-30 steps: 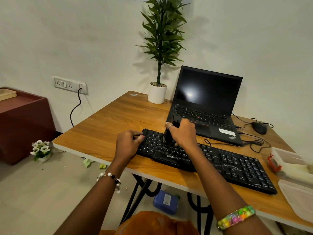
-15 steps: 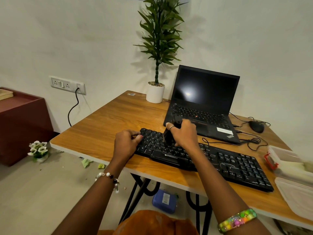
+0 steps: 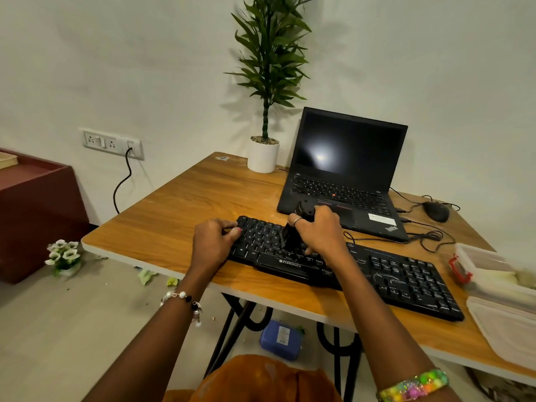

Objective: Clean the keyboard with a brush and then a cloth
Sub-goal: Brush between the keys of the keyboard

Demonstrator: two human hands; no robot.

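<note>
Brush (image 3: 291, 237) on the black Zebronics keyboard (image 3: 406, 278), mid-clean.

Right hand (image 3: 320, 230) has its fingers curled round the black brush, bristle end down on the letter keys. Left hand (image 3: 213, 242) grips the keyboard's left end, fingers bent over the edge. Keyboard sits on the wooden table (image 3: 179, 216), just in front of the ThinkPad laptop (image 3: 345, 172).

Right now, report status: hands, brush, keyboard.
Right hand grips black brush, bristles on the keyboard. Left hand holds keyboard's left end. Nothing blocking; cloth not seen.

One keyboard (image 3: 348, 265), one laptop (image 3: 345, 172), one brush (image 3: 293, 233), two hands (image 3: 213, 242).
</note>
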